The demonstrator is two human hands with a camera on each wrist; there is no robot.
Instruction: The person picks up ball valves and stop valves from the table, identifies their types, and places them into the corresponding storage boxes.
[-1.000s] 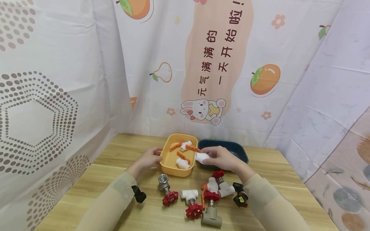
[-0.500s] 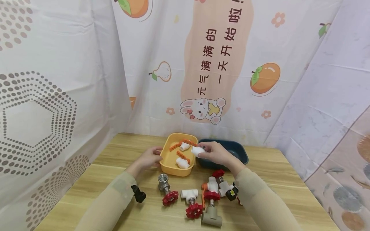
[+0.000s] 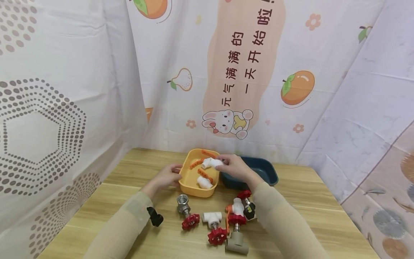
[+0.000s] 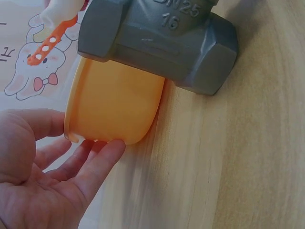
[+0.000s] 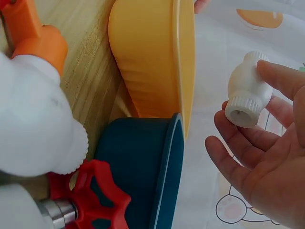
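My right hand [image 3: 233,165] pinches a white plastic ball valve [image 5: 249,88] with a ribbed collar at each end. Its orange lever [image 4: 50,44] shows in the left wrist view. This valve is held over the yellow bin [image 3: 194,190], overlapping another white valve in there. A further white valve [image 3: 204,183] with an orange lever lies at the bin's near end. At the bin's left side, my left hand [image 3: 169,176] rests its fairly straight fingers [image 4: 107,155] against the rim and outer wall.
Right of the yellow bin stands a dark blue bin [image 3: 268,172]. In front lie a metal gate valve [image 3: 183,207], a white red-wheeled valve [image 3: 212,218], a grey red-wheeled valve [image 3: 237,244] and a white valve with orange lever [image 3: 238,207]. A curtain hangs behind.
My right hand has carried the white ball valve leftward from over the blue bin to over the yellow bin. My left hand has stayed at the yellow bin's side.
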